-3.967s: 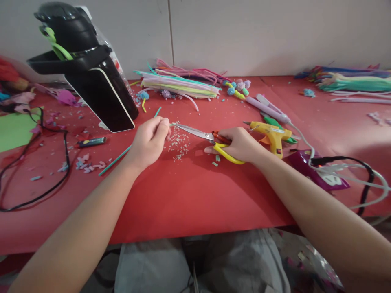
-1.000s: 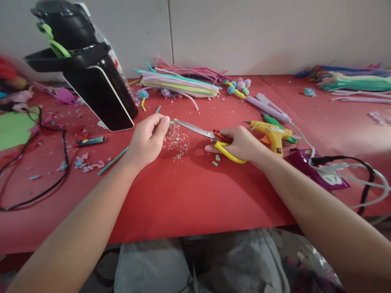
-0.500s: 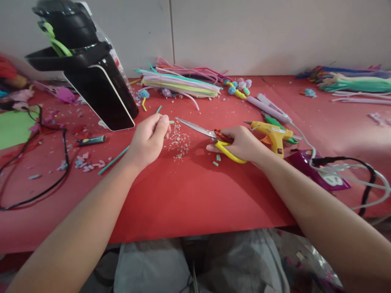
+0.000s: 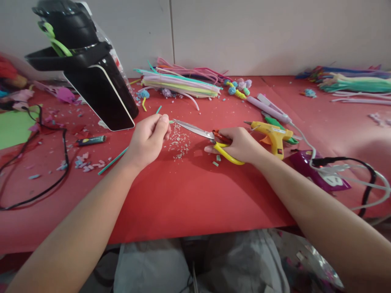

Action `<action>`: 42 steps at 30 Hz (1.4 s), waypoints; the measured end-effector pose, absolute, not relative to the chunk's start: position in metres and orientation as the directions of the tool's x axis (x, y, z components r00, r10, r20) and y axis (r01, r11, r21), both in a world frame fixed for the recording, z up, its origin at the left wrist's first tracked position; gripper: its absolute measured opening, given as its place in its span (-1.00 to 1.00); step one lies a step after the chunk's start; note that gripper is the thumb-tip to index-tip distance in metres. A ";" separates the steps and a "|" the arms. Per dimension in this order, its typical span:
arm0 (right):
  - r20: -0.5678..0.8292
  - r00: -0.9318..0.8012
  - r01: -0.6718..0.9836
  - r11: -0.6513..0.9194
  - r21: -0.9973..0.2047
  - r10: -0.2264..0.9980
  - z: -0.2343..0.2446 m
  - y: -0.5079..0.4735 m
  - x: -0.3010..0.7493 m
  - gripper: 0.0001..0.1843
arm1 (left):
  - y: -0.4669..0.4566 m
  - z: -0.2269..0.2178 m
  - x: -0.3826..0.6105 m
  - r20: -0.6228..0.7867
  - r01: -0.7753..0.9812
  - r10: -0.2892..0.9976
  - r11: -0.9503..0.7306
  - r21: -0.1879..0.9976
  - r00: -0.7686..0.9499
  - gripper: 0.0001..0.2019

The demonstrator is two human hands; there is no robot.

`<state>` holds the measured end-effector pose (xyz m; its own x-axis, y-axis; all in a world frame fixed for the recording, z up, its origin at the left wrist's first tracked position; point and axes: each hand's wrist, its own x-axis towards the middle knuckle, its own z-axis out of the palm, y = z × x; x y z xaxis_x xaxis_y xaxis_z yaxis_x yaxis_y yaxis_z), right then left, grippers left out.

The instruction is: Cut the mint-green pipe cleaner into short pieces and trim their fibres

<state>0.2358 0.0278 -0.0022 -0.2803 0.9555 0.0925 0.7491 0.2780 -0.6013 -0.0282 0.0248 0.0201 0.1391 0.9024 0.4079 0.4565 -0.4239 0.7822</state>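
Note:
My left hand [image 4: 152,140] is closed in a pinch. A short light-green piece of pipe cleaner [image 4: 171,122] sticks out past the thumb tip. My right hand [image 4: 240,144] grips scissors [image 4: 195,129] with yellow and red handles. The blades point left, look nearly closed, and their tips meet the end of the green piece. Fine pale clippings [image 4: 180,142] are scattered on the red table below. A teal pipe cleaner [image 4: 112,161] runs beneath my left hand, its middle hidden. Small cut green bits [image 4: 216,163] lie under the scissor handles.
A yellow glue gun [image 4: 273,135] and a purple power strip [image 4: 317,171] with cords are at right. Bundled pipe cleaners [image 4: 183,83] lie along the wall. A black bottle with a phone [image 4: 99,95] stands at left, near a small tube [image 4: 91,141] and a looped black cable [image 4: 65,154].
The scissors have shifted slightly left, bringing their tips to the green piece, and the blades look a little more apart. My left hand has stayed in place.

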 end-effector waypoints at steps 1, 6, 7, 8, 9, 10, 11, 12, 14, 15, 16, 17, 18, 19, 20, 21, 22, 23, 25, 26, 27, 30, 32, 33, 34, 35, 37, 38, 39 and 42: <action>0.091 -0.280 0.749 0.276 -0.602 0.956 -0.002 0.028 0.236 -0.25 | 0.025 0.020 -0.028 0.412 0.456 0.900 -0.430 0.780 0.143 -0.62; 0.100 -0.282 0.748 0.284 -0.599 0.954 -0.002 0.028 0.236 -0.24 | 0.025 0.019 -0.028 0.410 0.457 0.899 -0.431 0.778 0.151 -0.63; 0.107 -0.286 0.747 0.291 -0.597 0.952 -0.002 0.029 0.236 -0.24 | 0.025 0.019 -0.028 0.408 0.456 0.900 -0.430 0.779 0.151 -0.63; 0.113 -0.290 0.746 0.298 -0.595 0.950 -0.002 0.029 0.236 -0.23 | 0.025 0.019 -0.027 0.407 0.454 0.900 -0.430 0.780 0.152 -0.63; 0.117 -0.293 0.745 0.303 -0.594 0.949 -0.002 0.030 0.236 -0.23 | 0.025 0.019 -0.027 0.407 0.452 0.900 -0.431 0.781 0.154 -0.64; 0.119 -0.294 0.745 0.306 -0.593 0.948 -0.002 0.030 0.236 -0.23 | 0.025 0.019 -0.027 0.408 0.449 0.900 -0.432 0.782 0.155 -0.64; 0.119 -0.295 0.745 0.307 -0.592 0.948 -0.003 0.030 0.236 -0.23 | 0.024 0.019 -0.027 0.409 0.446 0.899 -0.434 0.783 0.157 -0.65; 0.120 -0.296 0.746 0.308 -0.590 0.948 -0.003 0.031 0.236 -0.23 | 0.024 0.020 -0.027 0.410 0.441 0.899 -0.435 0.785 0.158 -0.65; 0.125 -0.298 0.748 0.313 -0.586 0.946 -0.004 0.031 0.237 -0.23 | 0.024 0.020 -0.026 0.410 0.432 0.898 -0.437 0.788 0.161 -0.66; 0.128 -0.300 0.748 0.316 -0.584 0.946 -0.004 0.031 0.237 -0.23 | 0.025 0.020 -0.027 0.408 0.430 0.898 -0.437 0.790 0.162 -0.66; 0.128 -0.298 0.750 0.315 -0.581 0.946 -0.005 0.031 0.237 -0.23 | 0.025 0.020 -0.027 0.407 0.428 0.899 -0.436 0.792 0.162 -0.66; 0.126 -0.293 0.754 0.310 -0.580 0.948 -0.005 0.031 0.238 -0.23 | 0.025 0.020 -0.027 0.405 0.429 0.900 -0.434 0.792 0.163 -0.66; 0.120 -0.289 0.757 0.303 -0.579 0.950 -0.005 0.031 0.238 -0.24 | 0.025 0.019 -0.027 0.404 0.430 0.900 -0.433 0.792 0.163 -0.66; 0.113 -0.286 0.758 0.297 -0.581 0.951 -0.005 0.030 0.239 -0.24 | 0.025 0.019 -0.027 0.405 0.430 0.900 -0.434 0.792 0.163 -0.65; 0.106 -0.283 0.758 0.290 -0.585 0.953 -0.004 0.030 0.239 -0.25 | 0.025 0.019 -0.027 0.406 0.430 0.899 -0.436 0.791 0.163 -0.65; 0.099 -0.282 0.756 0.285 -0.589 0.954 -0.004 0.030 0.239 -0.25 | 0.025 0.019 -0.028 0.408 0.431 0.898 -0.437 0.790 0.163 -0.65; 0.092 -0.283 0.754 0.281 -0.594 0.955 -0.004 0.029 0.239 -0.26 | 0.026 0.019 -0.028 0.410 0.432 0.898 -0.438 0.789 0.163 -0.65; 0.088 -0.285 0.752 0.280 -0.598 0.954 -0.003 0.029 0.239 -0.26 | 0.026 0.019 -0.028 0.410 0.433 0.898 -0.438 0.788 0.162 -0.65; 0.083 -0.287 0.751 0.278 -0.599 0.954 -0.002 0.029 0.239 -0.26 | 0.026 0.018 -0.028 0.407 0.438 0.899 -0.434 0.787 0.160 -0.65; 0.081 -0.288 0.752 0.278 -0.598 0.954 -0.002 0.029 0.239 -0.26 | 0.026 0.018 -0.029 0.405 0.439 0.900 -0.432 0.787 0.160 -0.65; 0.080 -0.290 0.752 0.279 -0.597 0.954 -0.002 0.029 0.239 -0.26 | 0.026 0.018 -0.029 0.404 0.439 0.901 -0.431 0.789 0.159 -0.65; 0.077 -0.287 0.759 0.276 -0.589 0.955 -0.003 0.029 0.239 -0.25 | 0.026 0.018 -0.029 0.399 0.436 0.903 -0.427 0.792 0.159 -0.66; 0.085 -0.292 0.761 0.285 -0.583 0.953 -0.004 0.030 0.239 -0.25 | 0.026 0.017 -0.029 0.400 0.439 0.903 -0.427 0.791 0.158 -0.66; 0.091 -0.294 0.760 0.291 -0.581 0.951 -0.004 0.030 0.239 -0.25 | 0.027 0.017 -0.029 0.400 0.441 0.903 -0.428 0.789 0.158 -0.67; 0.098 -0.295 0.759 0.295 -0.580 0.951 -0.005 0.031 0.239 -0.24 | 0.027 0.017 -0.029 0.400 0.443 0.903 -0.427 0.788 0.158 -0.67; 0.104 -0.292 0.760 0.296 -0.579 0.951 -0.005 0.031 0.239 -0.24 | 0.027 0.017 -0.028 0.400 0.443 0.903 -0.427 0.788 0.159 -0.67; 0.110 -0.277 0.764 0.288 -0.578 0.955 -0.006 0.032 0.240 -0.24 | 0.027 0.017 -0.028 0.401 0.441 0.902 -0.429 0.788 0.162 -0.68; 0.107 -0.269 0.766 0.280 -0.578 0.957 -0.007 0.032 0.240 -0.24 | 0.027 0.017 -0.029 0.402 0.441 0.901 -0.432 0.786 0.165 -0.68; 0.102 -0.262 0.768 0.271 -0.580 0.960 -0.007 0.033 0.240 -0.25 | 0.027 0.018 -0.029 0.405 0.446 0.899 -0.436 0.782 0.168 -0.69; 0.089 -0.257 0.768 0.260 -0.585 0.962 -0.006 0.032 0.241 -0.27 | 0.026 0.020 -0.030 0.427 0.491 0.888 -0.453 0.744 0.172 -0.71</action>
